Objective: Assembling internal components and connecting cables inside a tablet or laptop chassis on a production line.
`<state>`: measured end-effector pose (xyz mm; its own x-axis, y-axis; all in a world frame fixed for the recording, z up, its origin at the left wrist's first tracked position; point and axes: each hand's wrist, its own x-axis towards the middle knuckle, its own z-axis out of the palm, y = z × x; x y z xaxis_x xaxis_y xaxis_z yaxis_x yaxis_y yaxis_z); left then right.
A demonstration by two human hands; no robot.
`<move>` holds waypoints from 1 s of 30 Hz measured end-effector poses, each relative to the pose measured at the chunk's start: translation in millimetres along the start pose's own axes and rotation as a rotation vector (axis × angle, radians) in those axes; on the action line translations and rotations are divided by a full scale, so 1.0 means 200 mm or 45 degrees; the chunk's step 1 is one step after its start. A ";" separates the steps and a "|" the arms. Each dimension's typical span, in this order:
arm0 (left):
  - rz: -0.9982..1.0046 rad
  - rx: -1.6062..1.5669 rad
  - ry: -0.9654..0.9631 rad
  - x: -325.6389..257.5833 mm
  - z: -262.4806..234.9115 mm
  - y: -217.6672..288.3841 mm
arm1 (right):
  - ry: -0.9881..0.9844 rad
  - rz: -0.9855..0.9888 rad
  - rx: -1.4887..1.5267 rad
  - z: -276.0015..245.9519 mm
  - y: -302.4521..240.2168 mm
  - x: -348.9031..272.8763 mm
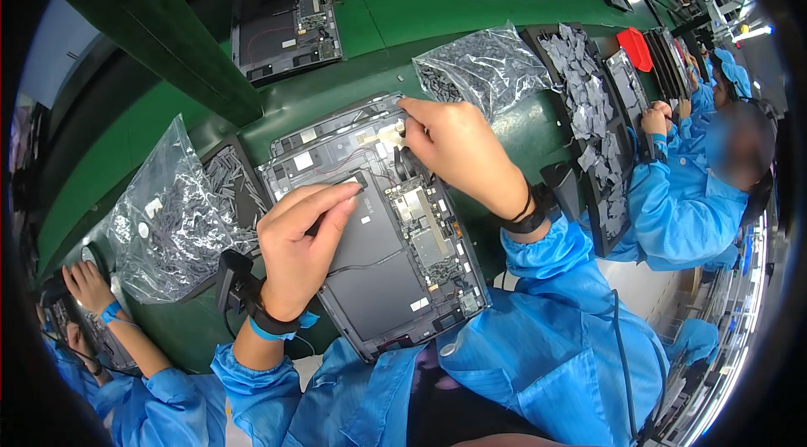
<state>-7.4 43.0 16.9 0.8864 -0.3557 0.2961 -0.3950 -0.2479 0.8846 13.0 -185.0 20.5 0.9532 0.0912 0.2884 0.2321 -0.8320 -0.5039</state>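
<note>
Green work belt (370, 18), workers in blue coats on both sides; open tablet (378, 228) lies flat in middle, insides showing; left hand (298, 241) rests on dark battery (370, 232), fingers bent, tips pinching small dark strip (346, 185); right hand (450, 144) at top edge, fingers pinched on tiny part (402, 121); bag of grey bits (483, 68) just behind; thin wires close by, hard push might snag one.
</note>
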 end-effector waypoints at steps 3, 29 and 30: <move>0.038 -0.009 0.037 0.00 0.01 -0.02 | -0.067 0.012 0.079 -0.02 0.00 0.02; -0.217 -0.323 0.126 -0.03 0.04 -0.01 | -0.009 0.069 0.153 0.00 -0.02 -0.01; -0.220 -0.317 0.128 -0.03 0.04 -0.01 | -0.010 0.067 0.160 -0.03 -0.02 0.00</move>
<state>-13.6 37.5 11.5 0.9596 -0.2334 0.1571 -0.1765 -0.0645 0.9822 10.4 -184.5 26.6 0.9661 0.0538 0.2525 0.2035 -0.7608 -0.6163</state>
